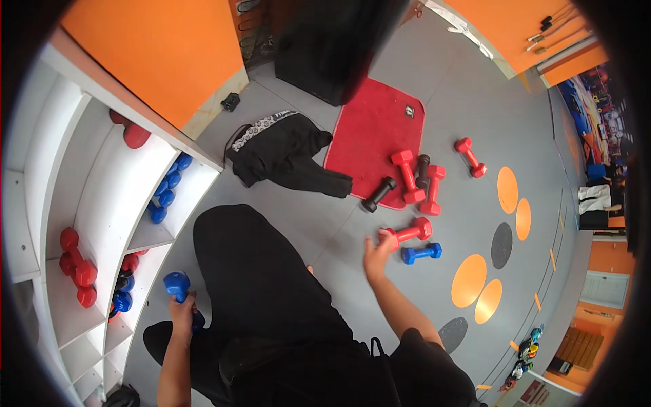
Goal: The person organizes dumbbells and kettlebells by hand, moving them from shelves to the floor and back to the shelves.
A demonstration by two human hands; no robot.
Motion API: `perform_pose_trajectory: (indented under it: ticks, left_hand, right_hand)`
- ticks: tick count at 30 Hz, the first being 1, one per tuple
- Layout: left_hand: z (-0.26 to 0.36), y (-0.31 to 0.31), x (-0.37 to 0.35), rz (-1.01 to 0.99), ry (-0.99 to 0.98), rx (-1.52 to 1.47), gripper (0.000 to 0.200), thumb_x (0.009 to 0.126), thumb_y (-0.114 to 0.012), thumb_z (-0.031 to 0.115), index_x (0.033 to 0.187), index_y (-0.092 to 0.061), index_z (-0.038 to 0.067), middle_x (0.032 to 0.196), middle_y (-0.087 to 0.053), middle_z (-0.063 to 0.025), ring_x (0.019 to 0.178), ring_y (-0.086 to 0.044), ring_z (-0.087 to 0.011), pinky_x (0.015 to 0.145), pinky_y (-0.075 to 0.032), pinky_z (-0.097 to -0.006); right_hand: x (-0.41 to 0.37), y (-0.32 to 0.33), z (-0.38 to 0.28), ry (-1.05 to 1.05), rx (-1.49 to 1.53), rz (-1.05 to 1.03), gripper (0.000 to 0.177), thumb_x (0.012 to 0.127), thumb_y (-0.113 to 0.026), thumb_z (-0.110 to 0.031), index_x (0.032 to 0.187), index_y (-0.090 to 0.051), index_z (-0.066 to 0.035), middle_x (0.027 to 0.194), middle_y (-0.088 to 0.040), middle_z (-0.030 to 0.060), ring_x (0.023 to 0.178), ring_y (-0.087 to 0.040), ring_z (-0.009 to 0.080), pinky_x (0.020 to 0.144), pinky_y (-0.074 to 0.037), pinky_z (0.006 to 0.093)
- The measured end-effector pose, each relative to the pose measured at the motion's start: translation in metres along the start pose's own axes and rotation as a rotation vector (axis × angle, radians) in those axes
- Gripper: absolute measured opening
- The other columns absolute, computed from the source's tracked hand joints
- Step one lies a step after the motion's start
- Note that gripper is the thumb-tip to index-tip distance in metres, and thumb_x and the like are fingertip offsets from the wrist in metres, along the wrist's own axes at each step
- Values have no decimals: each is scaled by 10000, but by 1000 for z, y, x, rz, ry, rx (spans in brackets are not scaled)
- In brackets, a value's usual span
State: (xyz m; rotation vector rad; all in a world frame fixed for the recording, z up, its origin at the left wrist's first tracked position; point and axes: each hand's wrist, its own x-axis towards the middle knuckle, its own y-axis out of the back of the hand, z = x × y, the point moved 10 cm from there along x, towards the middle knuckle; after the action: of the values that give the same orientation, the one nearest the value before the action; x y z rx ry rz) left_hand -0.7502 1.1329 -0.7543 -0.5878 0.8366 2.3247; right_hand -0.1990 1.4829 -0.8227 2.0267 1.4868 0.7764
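Plainly, left grip (182, 311) clasps 1 glossy blue dumbbell (176, 283); right grip (376, 259) is open at 1 red dumbbell (410, 233).

The person wears black from top to bottom. The top (434, 376) has a short, loose sleeve (415, 339) that ends above the right elbow, and its dark cloth looks plain and matt. The trousers (261, 271) are black too, roomy and rounded over the knee, with soft creases. A thin black cord (376, 347) forms a small loop near the waist. Both forearms and both hands, left (182, 311) and right (378, 258), are bare.
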Motion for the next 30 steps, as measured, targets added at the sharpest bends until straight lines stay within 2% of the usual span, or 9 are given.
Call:
perform_pose_trajectory:
  ticks: [4,6,9,11,14,17,22,26,30]
  left_hand:
    - [117,0,-63,-85,-41,-92,188,899,-750,176,911,-575,110,695,-559,12,586,-545,-90,565,-451,-262]
    - [180,-28,-99,-320,-119,-218,256,966,-697,266,1109,-574,95,833,-600,-6,733,-590,-114,692,-468,-250]
    - [229,-67,-141,-588,-249,-305,681,1024,-509,567,1458,-439,47,1160,-619,-78,1044,-611,-172,905,-479,-345]
    - [262,-97,-164,-762,-522,-213,775,996,-546,583,1518,-392,31,1373,-515,-169,1298,-521,-288,1078,-410,-412]
    - [299,-89,-204,-478,-1099,673,784,943,-576,619,1449,-510,24,1536,-385,-255,1422,-367,-447,1149,-314,-485]
    - [305,-51,-194,-442,-906,472,684,836,-750,502,1367,-603,98,1507,-483,-167,1359,-473,-375,1127,-346,-457]
    - [119,42,-71,-343,-265,-3,269,1039,-553,190,1248,-620,35,1232,-627,-62,1144,-589,-175,1030,-432,-327]
    - [-13,131,-23,-88,-197,98,181,1042,-560,152,1177,-617,46,1143,-631,-37,1020,-591,-144,953,-456,-300]
    - [-29,151,-43,51,-207,307,133,967,-623,67,1099,-628,52,1033,-619,-39,964,-593,-156,863,-471,-296]
  right_hand:
    - [-50,-20,-250,93,627,-822,433,898,-761,-161,1265,-544,-83,1121,-591,83,1054,-584,208,963,-449,374]
    - [-89,-9,-353,239,780,-1177,547,904,-769,-195,1366,-494,-90,1243,-578,92,1196,-552,202,1036,-421,374]
    - [-148,-7,-414,32,1081,-1512,769,895,-793,-236,1518,-366,-91,1366,-549,115,1368,-473,220,1141,-364,415]
    - [-164,-9,-426,-100,1291,-1621,761,895,-798,-232,1512,-378,-80,1380,-542,125,1350,-500,231,1113,-416,422]
    - [-139,-21,-373,-407,929,-1513,572,899,-754,-121,1403,-488,-71,1173,-645,98,1011,-696,183,902,-558,350]
    - [-110,-21,-274,-832,957,-1169,455,851,-723,-114,1249,-505,-83,945,-634,71,904,-705,242,848,-555,386]
    - [-38,-52,-68,-1360,976,-522,306,860,-709,-160,1109,-548,-85,1070,-673,122,996,-677,315,930,-559,456]
    - [22,-67,96,-1395,555,-269,333,887,-715,-263,1164,-590,-126,1113,-674,97,959,-688,276,931,-562,455]
    - [64,-82,211,-1275,444,-225,303,908,-718,-243,1169,-603,-142,1077,-699,86,937,-706,281,860,-586,506]
